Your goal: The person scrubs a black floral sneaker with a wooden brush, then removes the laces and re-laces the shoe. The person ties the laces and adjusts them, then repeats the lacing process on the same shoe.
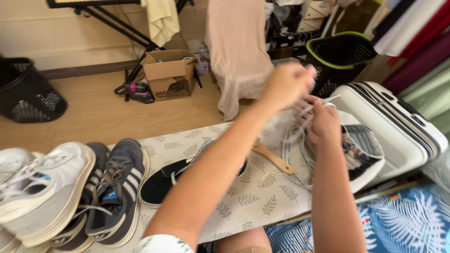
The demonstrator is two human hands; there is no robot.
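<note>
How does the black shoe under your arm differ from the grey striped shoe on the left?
The black shoe looks low and plain, and is partly hidden by the left arm; the grey striped shoe has white side stripes and laces tied in place, fully visible. Both rest on the leaf-patterned board.

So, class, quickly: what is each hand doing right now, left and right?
Left hand: blurred, closed around the white laces, raised above the patterned shoe.
Right hand: closed, pinching the same laces.

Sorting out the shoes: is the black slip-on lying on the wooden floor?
No, the black slip-on lies on the leaf-patterned board, under the left arm.
</note>
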